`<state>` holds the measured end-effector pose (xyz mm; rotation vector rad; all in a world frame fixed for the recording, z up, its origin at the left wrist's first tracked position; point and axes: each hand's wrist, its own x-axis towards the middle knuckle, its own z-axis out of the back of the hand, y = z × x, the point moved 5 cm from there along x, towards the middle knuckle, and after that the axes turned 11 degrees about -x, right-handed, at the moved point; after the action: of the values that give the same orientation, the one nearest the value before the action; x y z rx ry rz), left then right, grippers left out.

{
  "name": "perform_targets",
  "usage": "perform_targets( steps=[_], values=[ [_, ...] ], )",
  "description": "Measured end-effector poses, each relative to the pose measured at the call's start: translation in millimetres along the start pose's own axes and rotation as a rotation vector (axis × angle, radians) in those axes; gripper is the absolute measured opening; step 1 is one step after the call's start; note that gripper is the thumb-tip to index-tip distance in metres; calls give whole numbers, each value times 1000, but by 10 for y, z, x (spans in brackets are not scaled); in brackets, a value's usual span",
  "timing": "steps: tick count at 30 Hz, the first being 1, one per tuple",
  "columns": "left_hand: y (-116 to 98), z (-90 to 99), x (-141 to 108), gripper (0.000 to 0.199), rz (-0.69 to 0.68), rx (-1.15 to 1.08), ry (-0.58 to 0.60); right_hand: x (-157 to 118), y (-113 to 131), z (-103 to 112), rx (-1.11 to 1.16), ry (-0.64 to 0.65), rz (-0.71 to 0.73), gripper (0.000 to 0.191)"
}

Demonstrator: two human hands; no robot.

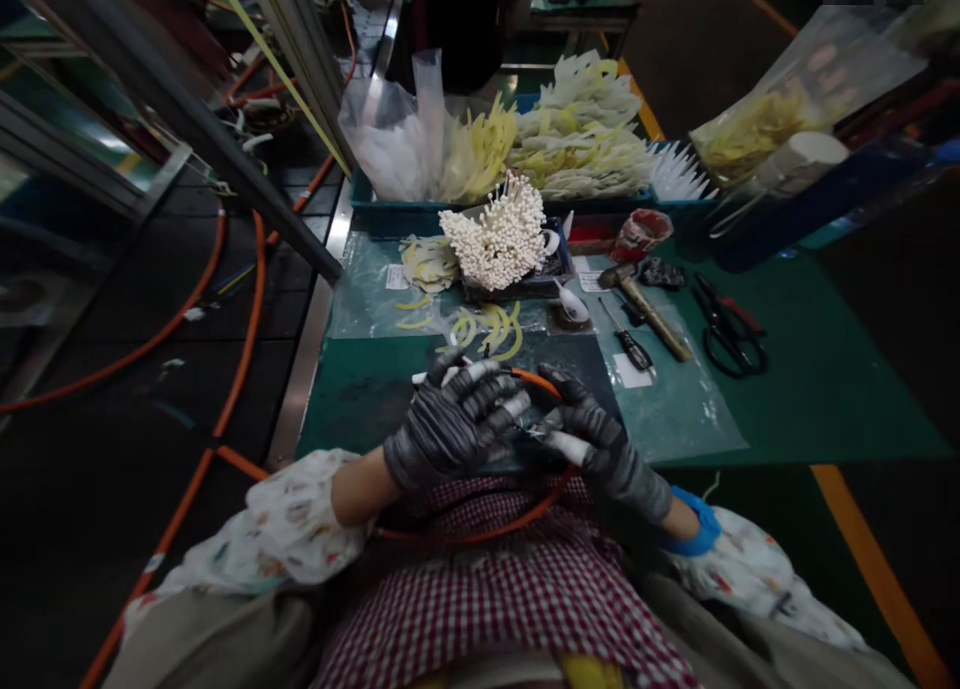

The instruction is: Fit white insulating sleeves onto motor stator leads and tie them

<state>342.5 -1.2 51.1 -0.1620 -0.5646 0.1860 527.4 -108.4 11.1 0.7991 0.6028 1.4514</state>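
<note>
An orange cable spans the gap between my hands, and its loop hangs over my apron below. My left hand, in a dark grey glove with white-wrapped fingertips, is closed over the cable, and its fingers hide part of it. My right hand, gloved the same way, pinches the cable from the other side. Thin wire ends show between the fingers of both hands. Just beyond the hands lie several curved yellow-green sleeves. A white piece pokes out beside my left fingers; its kind is unclear.
Behind stand a box of white-tipped pins and a tray with yellowish sleeves. To the right lie a screwdriver, a hammer, scissors and a red roll. A metal post slants at left, beside orange cables.
</note>
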Motion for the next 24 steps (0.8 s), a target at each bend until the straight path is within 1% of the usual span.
perform_targets(
  steps=[1, 2, 3, 4, 5, 7, 8, 9, 10, 11, 12, 13, 14, 15, 16, 17, 19, 21, 22, 23, 24],
  values=[
    [-82, -15, -18, 26, -9, 31, -23, 8, -18, 13, 32, 34, -28, 18],
    [-140, -34, -31, 19, -12, 41, -41, 23, -25, 29, 35, 57, -31, 18],
    [-177, -53, -36, 19, -18, 33, -54, 44, -21, 59, 9, 57, -13, 17],
    [-193, -62, -32, 19, -27, 11, -67, 68, -7, 109, -42, 21, 18, 16],
    [-189, -61, -21, 20, -34, -23, -76, 91, 17, 178, -114, -49, 58, 15],
    [-133, -28, 25, 22, -29, -116, -66, 113, 107, 333, -263, -241, 165, 14],
    [-90, -5, 57, 23, -21, -168, -36, 113, 169, 384, -307, -307, 239, 20],
    [-45, 18, 91, 24, -11, -220, 7, 112, 235, 397, -317, -315, 322, 28],
    [-1, 39, 125, 25, -2, -266, 61, 117, 290, 372, -280, -259, 390, 35],
    [41, 54, 154, 26, 7, -308, 119, 127, 330, 317, -212, -158, 429, 40],
    [82, 67, 177, 25, 26, -351, 168, 138, 355, 244, -138, -40, 433, 40],
    [119, 75, 193, 25, 55, -399, 203, 151, 363, 167, -67, 66, 398, 37],
    [149, 78, 200, 24, 90, -451, 224, 165, 359, 100, -7, 140, 340, 34],
    [169, 80, 197, 25, 130, -497, 225, 178, 349, 48, 40, 180, 276, 31],
    [176, 86, 186, 30, 171, -526, 200, 190, 343, 17, 70, 188, 227, 29],
    [168, 100, 166, 36, 205, -531, 151, 200, 344, 5, 84, 174, 199, 27],
    [93, 141, 101, 51, 228, -479, 28, 213, 373, 39, 94, 81, 209, 22],
    [-42, 163, 17, 64, 185, -393, -73, 208, 430, 97, 53, -39, 300, 22],
    [-119, 143, -26, 72, 141, -353, -81, 198, 460, 114, 24, -92, 367, 25],
    [-181, 114, -69, 74, 108, -305, -95, 187, 487, 118, -7, -139, 441, 30],
    [-218, 69, -110, 69, 102, -256, -100, 178, 504, 111, -38, -191, 508, 33]
  ],
)
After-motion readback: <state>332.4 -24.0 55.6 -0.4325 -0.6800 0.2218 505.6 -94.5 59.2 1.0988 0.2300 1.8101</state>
